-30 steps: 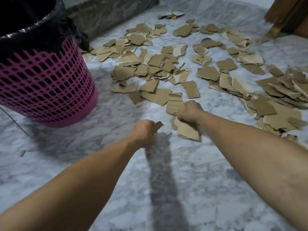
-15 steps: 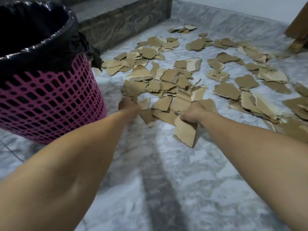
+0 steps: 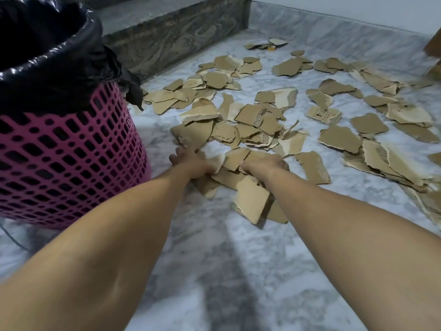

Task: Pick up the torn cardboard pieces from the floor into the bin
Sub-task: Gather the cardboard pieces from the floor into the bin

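Several torn brown cardboard pieces (image 3: 260,115) lie scattered over the marble floor ahead. The pink mesh bin (image 3: 71,163) with a black liner stands at the left, its mouth open. My right hand (image 3: 265,164) is closed on a stack of cardboard pieces (image 3: 251,201) that hangs below the wrist. My left hand (image 3: 191,161) rests on the near edge of the pile, fingers curled around small pieces next to a large torn piece (image 3: 193,134). Both hands sit close together, just right of the bin.
A dark stone step (image 3: 171,41) runs behind the bin. A marble skirting and white wall (image 3: 334,32) close off the far side. A wooden object (image 3: 433,46) stands at the far right. Bare marble floor (image 3: 226,271) lies between my forearms.
Both hands have moved forward into the pile. The left hand went from beside the bin to the pile's near edge. The right hand keeps its stack and now presses on more pieces.
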`<state>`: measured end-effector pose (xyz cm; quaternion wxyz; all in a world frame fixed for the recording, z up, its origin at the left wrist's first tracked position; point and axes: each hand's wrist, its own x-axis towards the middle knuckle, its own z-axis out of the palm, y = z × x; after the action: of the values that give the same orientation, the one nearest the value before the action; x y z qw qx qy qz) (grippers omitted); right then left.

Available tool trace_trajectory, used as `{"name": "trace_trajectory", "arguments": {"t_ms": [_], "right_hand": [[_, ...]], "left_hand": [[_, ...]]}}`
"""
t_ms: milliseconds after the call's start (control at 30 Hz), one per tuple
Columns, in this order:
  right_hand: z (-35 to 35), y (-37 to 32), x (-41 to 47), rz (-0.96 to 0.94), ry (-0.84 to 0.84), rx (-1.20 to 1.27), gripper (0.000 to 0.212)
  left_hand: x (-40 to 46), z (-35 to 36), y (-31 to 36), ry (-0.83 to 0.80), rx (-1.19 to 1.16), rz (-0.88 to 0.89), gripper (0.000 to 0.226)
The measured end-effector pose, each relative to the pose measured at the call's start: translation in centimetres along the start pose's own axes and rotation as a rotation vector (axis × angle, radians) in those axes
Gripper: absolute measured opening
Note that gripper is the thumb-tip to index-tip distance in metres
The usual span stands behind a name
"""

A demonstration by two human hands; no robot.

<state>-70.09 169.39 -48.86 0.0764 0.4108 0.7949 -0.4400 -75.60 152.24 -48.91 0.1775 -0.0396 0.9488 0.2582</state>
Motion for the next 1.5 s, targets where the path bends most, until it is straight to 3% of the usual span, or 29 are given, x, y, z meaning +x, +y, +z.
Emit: {"name": "trace_trajectory", "arguments": {"t_ms": [367, 467, 533, 733, 867, 933, 1133, 1300, 1500], "right_hand": [[-0.3, 1.0, -1.1, -0.089, -0.043, 0.105, 0.058], [-2.5, 0.6, -1.8, -0.097, -0.042, 0.178, 0.067], [-4.6, -0.7, -2.3, -0.133, -0.042, 0.226, 0.08], [-12.5, -9.3, -6.3, -0.292, -0.095, 0.269, 0.077], [-15.9, -16.5, -10.5, -0.418, -0.14, 0.235, 0.078], [-16.7, -20.2, -13.3, -0.486, -0.181, 0.246, 0.07], [-13.4, -27.9, -21.1, -0.596, -0.305, 0.208, 0.038], [-5.5, -30.2, -25.2, -0.597, -0.361, 0.175, 0.036], [1.3, -30.1, -25.8, -0.582, -0.44, 0.009, 0.03]], "left_hand": [[-4.1, 1.7, 0.2, -0.107, -0.195, 0.067, 0.052], [-4.8, 0.4, 0.7, -0.146, -0.225, 0.04, 0.034], [-5.3, -1.7, 1.9, -0.15, -0.216, 0.041, 0.019], [-9.0, -12.9, 9.2, -0.234, -0.342, 0.1, 0.014], [-12.0, -21.7, 13.1, -0.15, -0.314, 0.141, 0.011], [-13.3, -26.2, 13.6, -0.093, -0.295, 0.128, 0.025], [-16.0, -36.5, 8.2, 0.016, -0.205, -0.023, 0.014], [-15.7, -39.2, -0.6, 0.064, -0.112, -0.179, 0.006], [-15.2, -39.7, -6.1, -0.118, -0.045, -0.262, 0.046]]}}
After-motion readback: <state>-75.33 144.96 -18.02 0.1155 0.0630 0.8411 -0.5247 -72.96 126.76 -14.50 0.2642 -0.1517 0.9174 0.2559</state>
